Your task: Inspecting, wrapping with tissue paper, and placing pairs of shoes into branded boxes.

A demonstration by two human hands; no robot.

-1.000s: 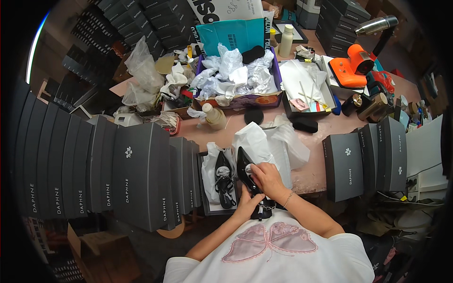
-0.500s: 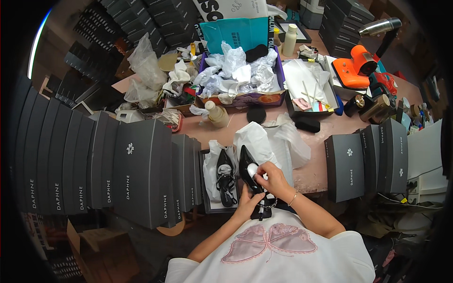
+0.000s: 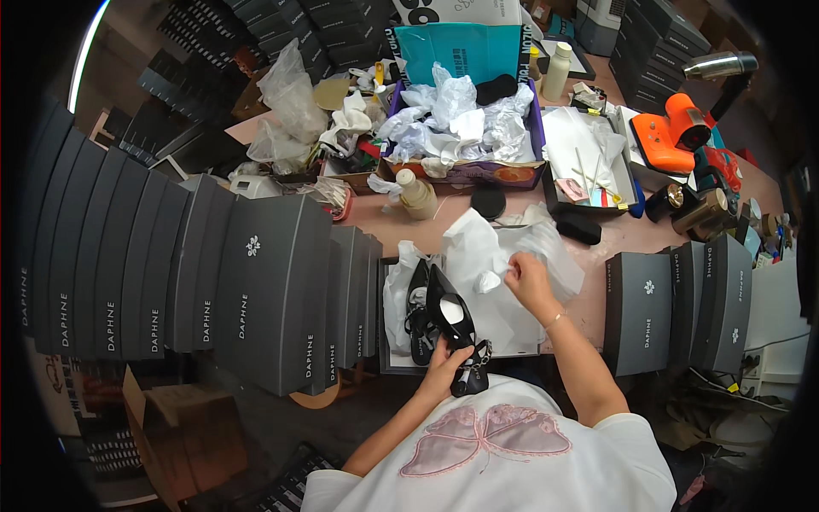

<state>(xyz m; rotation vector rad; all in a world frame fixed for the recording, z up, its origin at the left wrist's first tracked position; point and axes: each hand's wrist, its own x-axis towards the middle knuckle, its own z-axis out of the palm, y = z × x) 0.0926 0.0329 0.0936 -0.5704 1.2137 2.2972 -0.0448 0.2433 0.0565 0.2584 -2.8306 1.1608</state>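
The black shoe [image 3: 446, 325] is in the person's left hand [image 3: 444, 369], which grips it near the heel end, toe pointing away, above the shoe box [image 3: 406, 369] and partly over the second shoe [image 3: 417, 324]. A chain [image 3: 486, 352] hangs by the heel. The right hand [image 3: 529, 283] is apart from the shoe, over the white paper [image 3: 465, 247], its fingers drawn together; a small paper wad [image 3: 487, 282] shows just beside the fingertips, and I cannot tell whether the hand grasps it or has released it. The shoe's weight rests on one hand at its back end, so a loose grip could let the toe tip down and knock the second shoe, scuffing the shiny black finish on either. The chain could snag on the person's fingers or on the second shoe's straps if the shoe is turned sharply. The wad is light and as white as the paper below, so it could roll off or be lost among the folds. The paper also reaches past the box toward the surface [image 3: 582, 320], where a passing forearm could drag it.
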